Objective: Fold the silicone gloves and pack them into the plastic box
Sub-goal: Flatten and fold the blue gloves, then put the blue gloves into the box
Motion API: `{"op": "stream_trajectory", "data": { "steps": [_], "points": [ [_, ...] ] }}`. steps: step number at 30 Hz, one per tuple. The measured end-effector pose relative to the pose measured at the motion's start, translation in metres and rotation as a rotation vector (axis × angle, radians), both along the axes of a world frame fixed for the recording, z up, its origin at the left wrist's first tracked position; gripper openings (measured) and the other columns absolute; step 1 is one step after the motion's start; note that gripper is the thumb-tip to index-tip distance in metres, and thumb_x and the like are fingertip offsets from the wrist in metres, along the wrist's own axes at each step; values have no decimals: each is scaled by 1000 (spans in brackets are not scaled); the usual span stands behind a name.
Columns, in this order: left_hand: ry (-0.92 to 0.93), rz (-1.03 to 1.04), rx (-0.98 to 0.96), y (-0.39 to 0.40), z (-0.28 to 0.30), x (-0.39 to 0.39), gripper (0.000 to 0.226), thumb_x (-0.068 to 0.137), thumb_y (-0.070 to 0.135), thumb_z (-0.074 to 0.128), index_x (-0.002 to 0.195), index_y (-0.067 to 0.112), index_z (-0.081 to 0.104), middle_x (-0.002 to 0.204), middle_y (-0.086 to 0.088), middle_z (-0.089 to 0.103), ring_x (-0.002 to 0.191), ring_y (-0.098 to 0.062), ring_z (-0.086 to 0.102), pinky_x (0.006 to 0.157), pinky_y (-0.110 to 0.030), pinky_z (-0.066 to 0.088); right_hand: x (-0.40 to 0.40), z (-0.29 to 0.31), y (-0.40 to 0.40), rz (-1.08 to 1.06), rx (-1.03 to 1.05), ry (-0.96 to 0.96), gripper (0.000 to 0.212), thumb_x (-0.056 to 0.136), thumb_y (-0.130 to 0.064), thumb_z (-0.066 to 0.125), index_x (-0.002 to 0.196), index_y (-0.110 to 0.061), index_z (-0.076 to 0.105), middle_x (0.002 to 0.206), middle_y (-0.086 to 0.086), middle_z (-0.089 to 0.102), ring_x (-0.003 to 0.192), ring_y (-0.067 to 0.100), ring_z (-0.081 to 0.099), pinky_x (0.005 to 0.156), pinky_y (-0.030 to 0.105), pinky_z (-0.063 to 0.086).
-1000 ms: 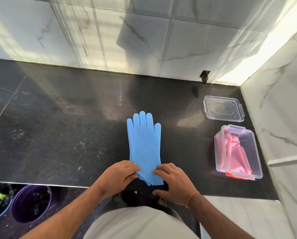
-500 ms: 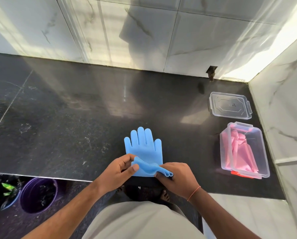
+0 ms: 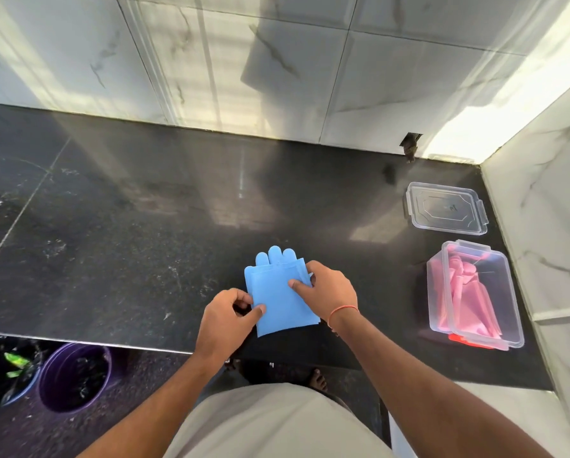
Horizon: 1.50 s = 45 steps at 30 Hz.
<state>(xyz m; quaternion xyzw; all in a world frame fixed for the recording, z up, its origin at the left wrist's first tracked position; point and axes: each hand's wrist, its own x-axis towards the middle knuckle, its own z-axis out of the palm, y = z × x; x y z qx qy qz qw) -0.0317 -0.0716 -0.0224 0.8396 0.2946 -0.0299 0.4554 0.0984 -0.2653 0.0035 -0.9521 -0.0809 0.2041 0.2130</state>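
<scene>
Now the cuff of the blue glove [image 3: 278, 299] lies folded over its fingers, and I pinch its edge with my left hand [image 3: 225, 320] and press my right hand [image 3: 329, 292] flat on it so the springy fold stays before packing into the plastic box [image 3: 475, 294] on the bench [image 3: 128, 242].

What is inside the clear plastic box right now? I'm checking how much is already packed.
The plastic box holds folded pink gloves, seen through its clear walls. How many cannot be told, since the layers overlap. Something red shows at its near end, mostly covered.
</scene>
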Motion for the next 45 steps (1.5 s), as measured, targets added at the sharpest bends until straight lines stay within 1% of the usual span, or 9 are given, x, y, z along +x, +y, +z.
{"op": "stream_trajectory", "data": {
  "steps": [3,6,9,14,18,24,33,39,45],
  "points": [
    [-32,55,-39,-7,3,2,44,83,37,91,113,39,59,115,24,64,93,2,66,68,-9,46,-8,-8,0,-73,7,-46,44,85,-65,72,107,-30,57,105,-11,57,93,19,63,76,37,55],
    [1,115,-216,-12,6,7,66,87,25,90,144,26,56,131,15,67,100,6,67,76,-8,49,-20,-12,-6,-229,139,12,79,76,-67,81,137,-28,50,133,-7,53,112,20,62,95,42,59],
    [74,164,-354,-14,11,17,67,92,11,84,152,11,54,134,4,71,100,-4,72,89,-25,57,-29,-10,-10,-412,294,176,100,73,-57,91,153,-22,44,141,-1,55,119,17,62,101,38,58],
    [138,58,-537,-14,20,31,24,95,6,78,117,13,76,108,0,84,106,-22,80,92,-40,66,-33,-6,-7,-564,543,427,65,79,-23,94,134,-13,61,122,4,73,108,25,74,99,48,62],
    [40,-17,-636,-18,23,27,33,97,10,79,125,25,72,115,2,83,109,-22,79,94,-43,66,-36,1,-11,-555,764,641,27,89,-13,85,115,-9,77,108,10,83,103,31,79,96,54,63],
    [-134,-92,-843,-28,24,34,45,93,21,87,132,29,66,131,-6,78,119,-28,77,90,-39,66,-36,17,-38,-480,869,443,23,93,-15,83,115,-15,78,108,5,83,105,29,79,95,50,64],
    [-117,-173,-1040,-114,53,97,43,95,27,84,134,16,70,132,-14,78,120,-34,77,89,-45,68,-10,53,-131,-529,852,80,29,94,-27,84,121,-20,75,111,3,80,106,31,75,90,44,66],
    [-137,-311,-992,-199,72,138,30,99,24,82,127,15,74,125,-9,81,115,-29,79,85,-43,68,4,69,-219,-641,787,-66,41,93,-28,85,129,-13,72,117,4,80,109,27,75,96,45,63],
    [-104,-396,-886,-275,75,170,41,91,21,90,127,12,73,118,-3,84,109,-25,82,86,-49,69,15,75,-297,-755,649,-159,27,87,-26,88,108,-12,76,104,15,80,98,42,74,88,55,63]
  ]
}}
